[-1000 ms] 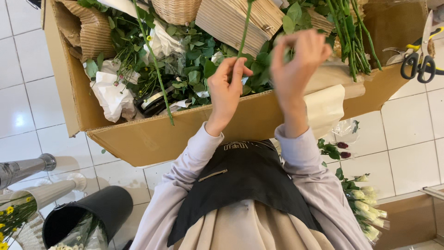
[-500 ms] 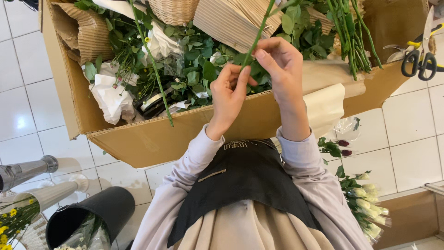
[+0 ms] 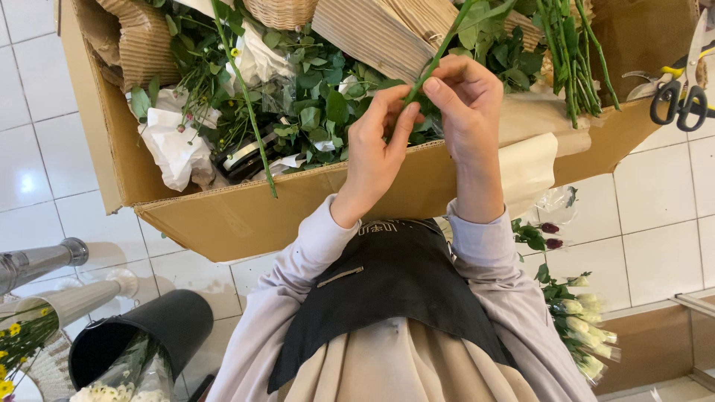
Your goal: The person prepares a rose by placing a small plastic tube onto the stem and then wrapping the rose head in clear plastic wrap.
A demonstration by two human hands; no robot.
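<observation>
Big cardboard box (image 3: 246,216) fills the top of our view, stuffed with green trimmings (image 3: 313,104), white paper (image 3: 175,145) and corrugated wrap (image 3: 380,33); a black bucket (image 3: 160,324) stands low at the left and scissors (image 3: 681,97) sit far right. Now the change: a second ago our hands were apart and raised, the right one high and spread; since then they have dropped and drawn together over the box's near edge. To us that reads as working down the stem (image 3: 439,56), closer to its lower end. Our right hand (image 3: 469,112) is curled around it, fingers folded in and thumb tip pressing, pinching the green stem. Our left hand (image 3: 376,145) is half open, fingers straight and together, fingertips meeting the stem just below the right's pinch. The stem itself runs slantwise up from both hands, over the wrap and out past the top edge.
</observation>
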